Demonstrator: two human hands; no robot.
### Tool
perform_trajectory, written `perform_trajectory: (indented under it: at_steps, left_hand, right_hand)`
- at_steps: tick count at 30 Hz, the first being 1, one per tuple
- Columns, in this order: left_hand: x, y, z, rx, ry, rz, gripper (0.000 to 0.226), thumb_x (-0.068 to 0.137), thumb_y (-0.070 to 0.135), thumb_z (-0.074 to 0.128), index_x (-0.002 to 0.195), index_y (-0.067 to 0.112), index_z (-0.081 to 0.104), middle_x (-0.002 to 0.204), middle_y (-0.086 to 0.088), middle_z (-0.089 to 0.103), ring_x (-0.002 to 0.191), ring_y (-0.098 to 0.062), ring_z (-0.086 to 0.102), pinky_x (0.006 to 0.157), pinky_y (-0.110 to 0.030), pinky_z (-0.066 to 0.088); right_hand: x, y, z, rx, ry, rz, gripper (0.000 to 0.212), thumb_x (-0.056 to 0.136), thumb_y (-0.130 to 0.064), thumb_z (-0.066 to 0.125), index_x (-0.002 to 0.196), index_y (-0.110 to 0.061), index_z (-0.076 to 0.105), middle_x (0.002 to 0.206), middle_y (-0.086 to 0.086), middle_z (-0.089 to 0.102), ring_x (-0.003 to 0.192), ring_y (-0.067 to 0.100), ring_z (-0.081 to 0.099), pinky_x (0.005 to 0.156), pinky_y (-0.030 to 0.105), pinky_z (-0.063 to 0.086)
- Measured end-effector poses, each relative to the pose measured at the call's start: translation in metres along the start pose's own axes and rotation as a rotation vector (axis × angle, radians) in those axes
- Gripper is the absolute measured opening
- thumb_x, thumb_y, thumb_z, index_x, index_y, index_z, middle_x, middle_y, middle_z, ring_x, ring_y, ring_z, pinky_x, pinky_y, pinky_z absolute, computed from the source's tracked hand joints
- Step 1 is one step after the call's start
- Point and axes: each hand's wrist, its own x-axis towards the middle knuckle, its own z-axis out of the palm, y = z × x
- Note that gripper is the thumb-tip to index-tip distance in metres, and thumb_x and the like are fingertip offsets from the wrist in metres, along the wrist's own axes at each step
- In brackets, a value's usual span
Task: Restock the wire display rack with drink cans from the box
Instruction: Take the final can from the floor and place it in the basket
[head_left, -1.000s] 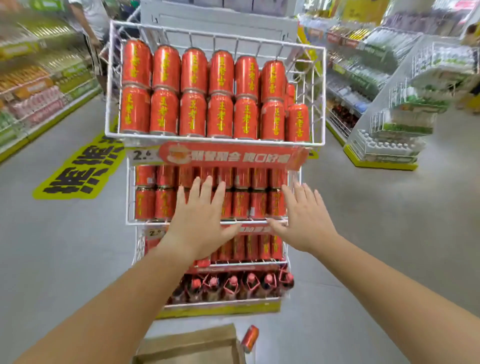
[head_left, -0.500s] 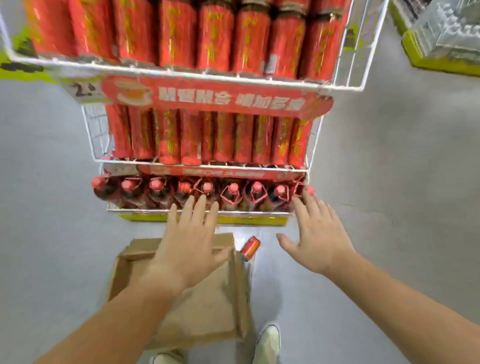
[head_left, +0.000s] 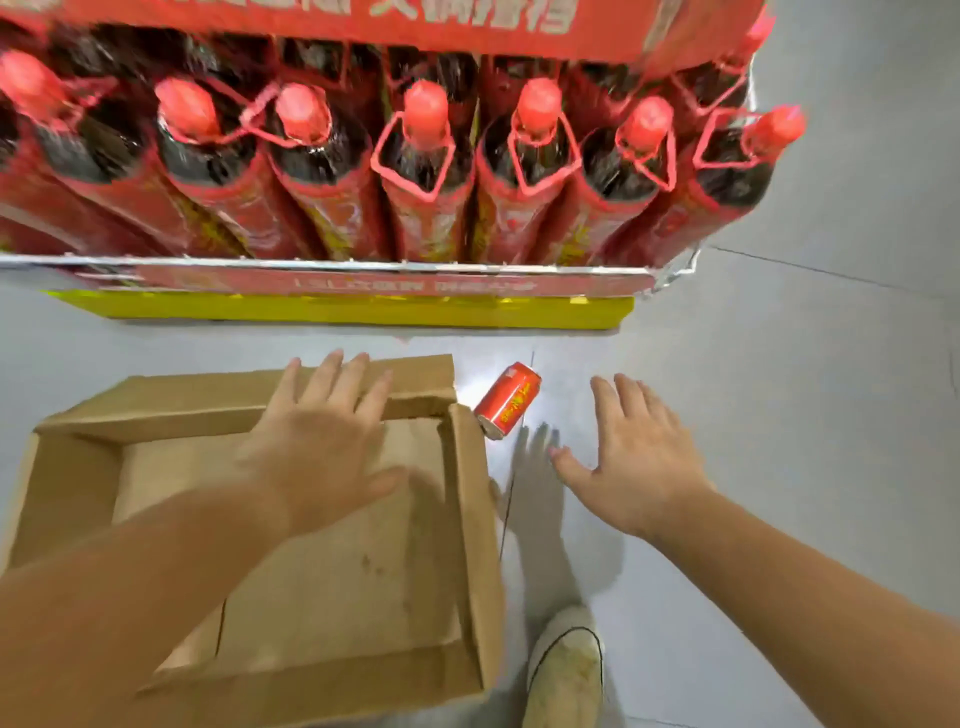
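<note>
Two spread hands, palms down.
Your left hand (head_left: 317, 447) hangs over the box (head_left: 467, 519), your right hand (head_left: 639, 462) over the floor (head_left: 779, 364); one can (head_left: 509, 400) lies at the box's 1 o'clock corner. At 12 o'clock the rack (head_left: 363, 266) is cut off and blurred.

**Lighting and image quality.** Bright, even indoor light falls from above. A white patch of glare lies on the grey floor (head_left: 779, 467) around the can (head_left: 509, 401). The right hand (head_left: 636, 457) casts a soft, dark shadow on the floor just to its left. The left hand (head_left: 322, 447) dims the inside of the box (head_left: 467, 519) beneath it. Blur smears the left hand, its forearm and the bottles (head_left: 426, 156); the can and the shoe (head_left: 566, 670) look sharper. Wide-angle distortion splays the bottles outward and bends the rack (head_left: 363, 266) rail near the frame edges.
</note>
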Motion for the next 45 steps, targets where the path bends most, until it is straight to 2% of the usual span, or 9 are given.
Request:
perform_trajectory:
  at_steps: [3, 7, 11, 15, 21, 26, 30, 39, 45]
  left_hand:
    - [0.037, -0.001, 0.044, 0.108, -0.053, -0.008, 0.100, 0.088, 0.080, 0.023, 0.161, 0.013, 0.013, 0.168, -0.017, 0.012, 0.156, -0.035, 0.013, 0.124, -0.057, 0.017]
    - [0.080, -0.005, 0.082, 0.216, -0.090, 0.007, 0.094, 0.094, 0.074, 0.030, 0.160, 0.014, 0.000, 0.169, -0.017, 0.004, 0.156, -0.038, 0.008, 0.124, -0.056, 0.016]
    - [0.113, -0.011, 0.112, 0.139, -0.094, -0.018, 0.074, 0.101, 0.045, 0.048, 0.157, 0.019, 0.007, 0.161, -0.011, 0.030, 0.148, -0.033, 0.033, 0.120, -0.049, 0.030]
    - [0.118, -0.019, 0.131, -0.126, -0.027, -0.027, 0.072, 0.092, -0.001, 0.044, 0.152, 0.031, 0.022, 0.143, 0.006, 0.050, 0.121, -0.021, 0.058, 0.076, -0.027, 0.041]
    - [0.118, -0.040, 0.134, -0.227, -0.047, -0.048, 0.075, 0.087, -0.004, 0.040, 0.145, 0.042, 0.029, 0.135, 0.012, 0.055, 0.111, -0.018, 0.059, 0.077, -0.031, 0.049]
    - [0.119, -0.082, 0.128, -0.299, -0.048, -0.102, 0.058, 0.092, 0.003, 0.049, 0.128, 0.047, 0.038, 0.118, 0.011, 0.061, 0.091, -0.019, 0.053, 0.071, -0.035, 0.045]
    - [0.121, -0.095, 0.119, -0.225, -0.099, -0.077, 0.049, 0.098, 0.014, 0.045, 0.134, 0.044, 0.032, 0.127, 0.009, 0.056, 0.102, -0.020, 0.057, 0.083, -0.036, 0.050]
    - [0.098, -0.069, 0.095, -0.242, -0.110, -0.097, 0.104, 0.089, 0.060, 0.064, 0.160, 0.021, -0.001, 0.166, -0.002, 0.024, 0.144, -0.026, 0.039, 0.113, -0.039, 0.039]
    - [0.043, -0.048, 0.046, -0.347, 0.008, -0.084, 0.122, 0.074, 0.081, 0.059, 0.162, 0.016, 0.005, 0.164, -0.006, 0.029, 0.149, -0.027, 0.033, 0.121, -0.041, 0.029]
  right_hand:
    - [0.031, -0.004, 0.054, 0.056, 0.010, 0.033, 0.081, 0.090, -0.066, 0.040, 0.151, -0.016, 0.023, 0.152, 0.008, 0.034, 0.145, 0.029, 0.027, 0.117, 0.042, 0.027]
    - [0.069, -0.018, 0.109, 0.176, -0.022, 0.071, 0.084, 0.089, -0.069, 0.044, 0.150, -0.017, 0.023, 0.148, 0.006, 0.039, 0.140, 0.026, 0.034, 0.114, 0.040, 0.033]
    - [0.102, -0.030, 0.148, 0.323, -0.048, 0.193, 0.086, 0.087, -0.072, 0.050, 0.148, -0.016, 0.026, 0.143, 0.007, 0.045, 0.134, 0.026, 0.044, 0.106, 0.039, 0.041]
    - [0.131, -0.044, 0.173, 0.525, -0.081, 0.357, 0.077, 0.074, -0.082, 0.051, 0.121, -0.022, 0.040, 0.114, 0.004, 0.059, 0.105, 0.027, 0.060, 0.092, 0.042, 0.052]
    - [0.161, -0.060, 0.178, 0.801, -0.048, 0.516, 0.064, 0.078, -0.068, 0.064, 0.116, -0.018, 0.050, 0.095, 0.000, 0.059, 0.087, 0.023, 0.061, 0.077, 0.037, 0.052]
    - [0.173, -0.071, 0.173, 1.019, 0.042, 0.596, 0.055, 0.074, -0.041, 0.079, 0.113, -0.014, 0.051, 0.086, -0.004, 0.055, 0.069, 0.008, 0.054, 0.054, 0.026, 0.039]
    - [0.169, -0.072, 0.173, 1.013, 0.043, 0.535, 0.048, 0.073, -0.032, 0.080, 0.111, -0.017, 0.055, 0.089, -0.004, 0.060, 0.071, 0.008, 0.057, 0.055, 0.025, 0.041]
    - [0.126, -0.058, 0.154, 0.970, 0.044, 0.373, 0.048, 0.077, -0.027, 0.081, 0.107, -0.031, 0.043, 0.087, -0.010, 0.058, 0.074, 0.004, 0.058, 0.055, 0.020, 0.042]
    - [0.069, -0.049, 0.096, 0.966, 0.088, 0.284, 0.047, 0.079, -0.027, 0.080, 0.107, -0.034, 0.043, 0.089, -0.006, 0.062, 0.075, 0.005, 0.060, 0.056, 0.018, 0.043]
